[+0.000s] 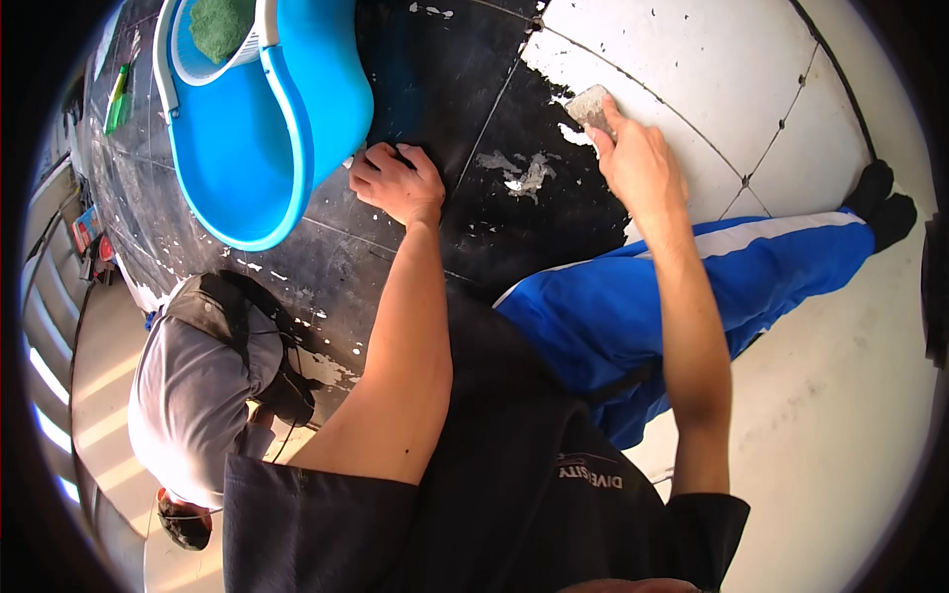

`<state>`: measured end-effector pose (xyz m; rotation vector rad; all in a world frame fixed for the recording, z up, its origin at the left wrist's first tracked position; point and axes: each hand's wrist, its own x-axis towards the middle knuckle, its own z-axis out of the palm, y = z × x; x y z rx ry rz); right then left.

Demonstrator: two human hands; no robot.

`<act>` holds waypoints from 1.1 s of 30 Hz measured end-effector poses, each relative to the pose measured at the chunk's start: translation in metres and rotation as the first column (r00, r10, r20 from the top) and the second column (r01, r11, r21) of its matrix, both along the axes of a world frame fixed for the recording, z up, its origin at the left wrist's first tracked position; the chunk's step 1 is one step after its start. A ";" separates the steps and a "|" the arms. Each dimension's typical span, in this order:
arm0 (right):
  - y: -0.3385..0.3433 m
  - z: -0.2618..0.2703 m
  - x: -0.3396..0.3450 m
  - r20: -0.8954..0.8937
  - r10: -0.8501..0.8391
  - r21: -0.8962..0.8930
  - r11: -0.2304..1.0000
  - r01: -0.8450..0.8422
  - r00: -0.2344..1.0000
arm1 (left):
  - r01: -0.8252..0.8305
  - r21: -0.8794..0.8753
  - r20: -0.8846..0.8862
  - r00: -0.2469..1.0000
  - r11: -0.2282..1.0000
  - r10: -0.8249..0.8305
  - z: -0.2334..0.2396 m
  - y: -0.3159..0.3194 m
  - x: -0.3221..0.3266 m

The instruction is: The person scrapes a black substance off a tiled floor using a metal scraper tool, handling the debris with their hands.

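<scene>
My right hand (pixel 643 159) holds a small flat scraper (pixel 589 106), its grey, smeared face against the floor, index finger extended along it. It sits where the black coating (pixel 511 207) meets the bare white tile (pixel 689 81). A patch of loosened, greyish residue (pixel 528 176) lies on the black surface between my hands. My left hand (pixel 397 181) rests on the black floor with curled fingers, right beside the blue mop bucket (pixel 302 148). Something small and pale shows at its fingertips; whether it is gripped is unclear.
A white wringer basket (pixel 199 74) with a green scouring pad or cloth (pixel 221 28) sits in the bucket. Beyond lies a green-handled tool (pixel 117 104). Another person (pixel 193 385) bends low at the left. My outstretched legs (pixel 667 289) cover floor at right.
</scene>
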<state>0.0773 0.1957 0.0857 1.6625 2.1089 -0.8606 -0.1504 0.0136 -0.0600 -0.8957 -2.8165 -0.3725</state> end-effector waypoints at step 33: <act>-0.026 -0.010 -0.009 0.031 0.130 0.093 0.987 -0.132 0.991 | -0.014 -0.008 -0.006 1.000 1.000 0.014 -0.009 -0.002 -0.002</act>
